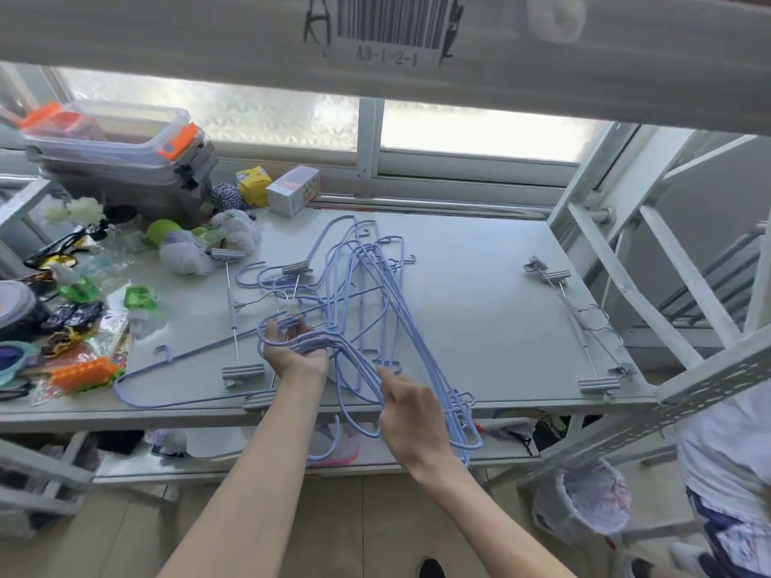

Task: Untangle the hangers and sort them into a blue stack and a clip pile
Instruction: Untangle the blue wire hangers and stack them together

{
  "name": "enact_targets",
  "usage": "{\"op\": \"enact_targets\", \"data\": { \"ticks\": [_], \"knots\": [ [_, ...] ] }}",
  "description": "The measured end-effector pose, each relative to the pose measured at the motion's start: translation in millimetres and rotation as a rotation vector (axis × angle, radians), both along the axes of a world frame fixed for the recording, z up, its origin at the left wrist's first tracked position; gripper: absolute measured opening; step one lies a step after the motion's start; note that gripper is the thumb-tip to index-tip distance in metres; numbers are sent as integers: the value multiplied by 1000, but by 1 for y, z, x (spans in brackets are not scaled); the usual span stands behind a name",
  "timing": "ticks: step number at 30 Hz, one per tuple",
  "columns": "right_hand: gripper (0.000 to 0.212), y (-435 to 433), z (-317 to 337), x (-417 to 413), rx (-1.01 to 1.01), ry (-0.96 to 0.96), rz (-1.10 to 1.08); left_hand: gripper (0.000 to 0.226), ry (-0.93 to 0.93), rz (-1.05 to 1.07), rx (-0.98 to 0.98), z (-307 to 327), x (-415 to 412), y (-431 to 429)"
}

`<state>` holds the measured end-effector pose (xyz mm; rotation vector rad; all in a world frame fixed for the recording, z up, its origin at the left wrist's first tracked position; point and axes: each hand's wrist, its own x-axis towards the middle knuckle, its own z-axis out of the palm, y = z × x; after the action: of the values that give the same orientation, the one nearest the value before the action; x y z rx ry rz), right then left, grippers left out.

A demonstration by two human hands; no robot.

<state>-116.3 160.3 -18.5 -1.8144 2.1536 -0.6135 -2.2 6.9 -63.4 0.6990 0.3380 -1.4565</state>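
Both forearms reach in from below. Left hand (294,348) is palm-up, fingers curled around the necks of several blue hangers (367,310), gripping them tight. Right hand (411,415) sits lower, fingers pinched on a blue wire near the shelf's front edge. That blue tangle sprawls across the middle of the grey shelf (479,310), some loops hanging over the front. Clip hangers (580,323) lie together at the right end, more (233,310) just left of the tangle.
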Motion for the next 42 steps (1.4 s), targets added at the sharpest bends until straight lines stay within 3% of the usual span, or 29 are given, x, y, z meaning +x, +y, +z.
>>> {"op": "enact_targets", "data": {
  "ticks": [8,10,20,26,32,42],
  "knots": [
    [40,-1,10,1,-196,-107,-123,13,-5,-26,42,3,2,3],
    [46,-4,21,-5,-252,-146,-153,13,-17,-42,47,4,2,4],
    [36,-25,65,-48,-354,-404,-249,12,-50,-8,42,8,-2,7],
    [23,-21,71,-65,-295,-620,-305,13,-39,-6,40,6,-3,5],
    [23,-19,73,-87,-189,-587,-306,13,-13,12,19,6,-5,2],
    [23,-12,86,-105,-218,-504,-360,13,1,14,11,6,-5,2]
  ]
}}
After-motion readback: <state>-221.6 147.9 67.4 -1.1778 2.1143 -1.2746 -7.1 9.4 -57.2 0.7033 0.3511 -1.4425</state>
